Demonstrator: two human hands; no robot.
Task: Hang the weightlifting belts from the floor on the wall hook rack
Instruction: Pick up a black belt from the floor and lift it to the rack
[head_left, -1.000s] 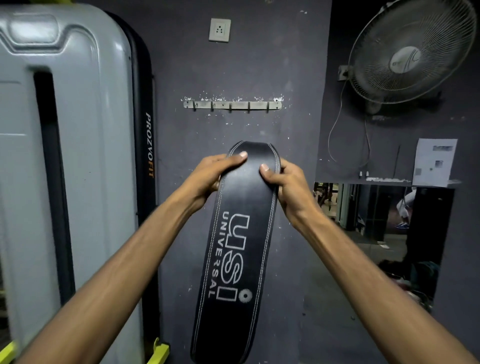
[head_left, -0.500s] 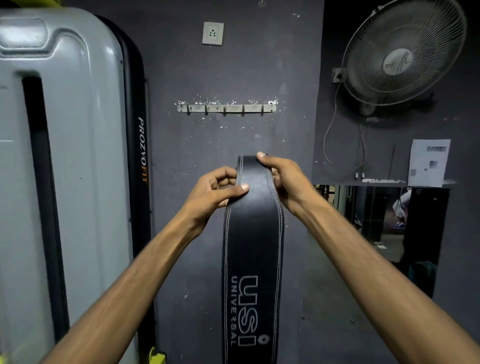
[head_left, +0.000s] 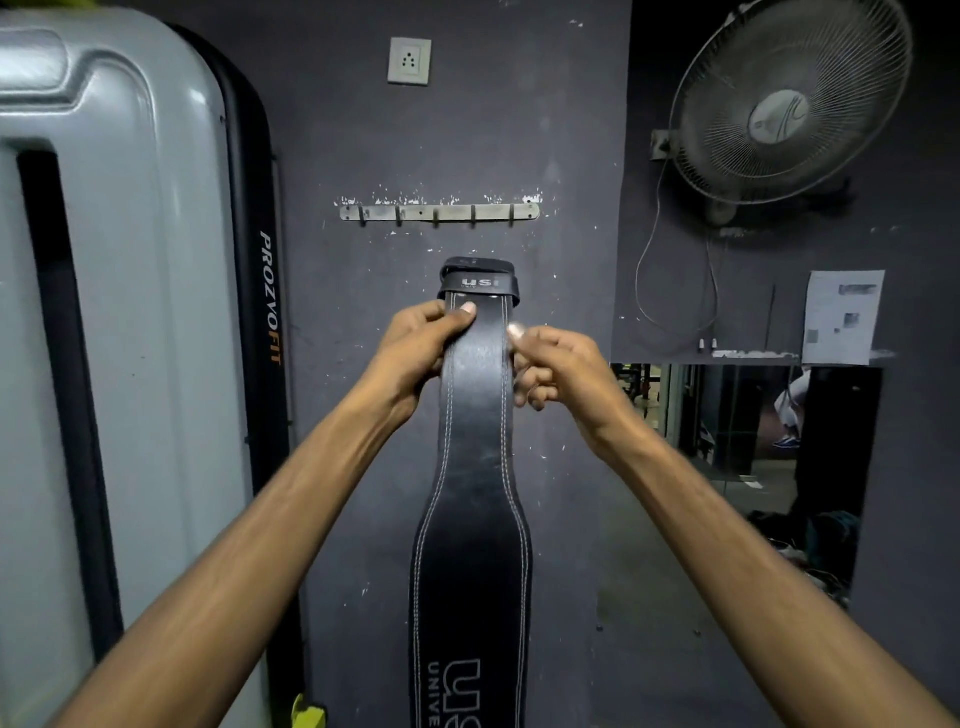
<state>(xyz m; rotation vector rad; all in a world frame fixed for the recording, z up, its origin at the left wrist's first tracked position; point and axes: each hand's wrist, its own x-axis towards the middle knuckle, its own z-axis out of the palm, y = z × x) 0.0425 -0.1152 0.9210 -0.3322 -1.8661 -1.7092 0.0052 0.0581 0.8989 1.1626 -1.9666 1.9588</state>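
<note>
A black leather weightlifting belt (head_left: 475, 467) with white stitching hangs straight down in front of the dark wall. Its narrow upper end carries a keeper loop marked "usi" (head_left: 478, 283). My left hand (head_left: 415, 353) pinches the belt's left edge just under that loop. On the opposite edge my right hand (head_left: 553, 369) grips it, slightly blurred. A metal hook rack (head_left: 439, 213) with several bare hooks is fixed to the wall directly above the belt's top, a short gap away.
A grey gym machine shroud (head_left: 119, 312) marked "PROZVOFIT" fills the left side. A wall fan (head_left: 784, 104) with a dangling cord hangs upper right. Below it are a mirror (head_left: 727, 457) and a paper notice (head_left: 841, 317). A socket (head_left: 409, 61) sits above the rack.
Both hands have worked hand over hand toward the belt's narrow end. The wide logo part dropped lower and the keeper loop end came into view near the rack.
</note>
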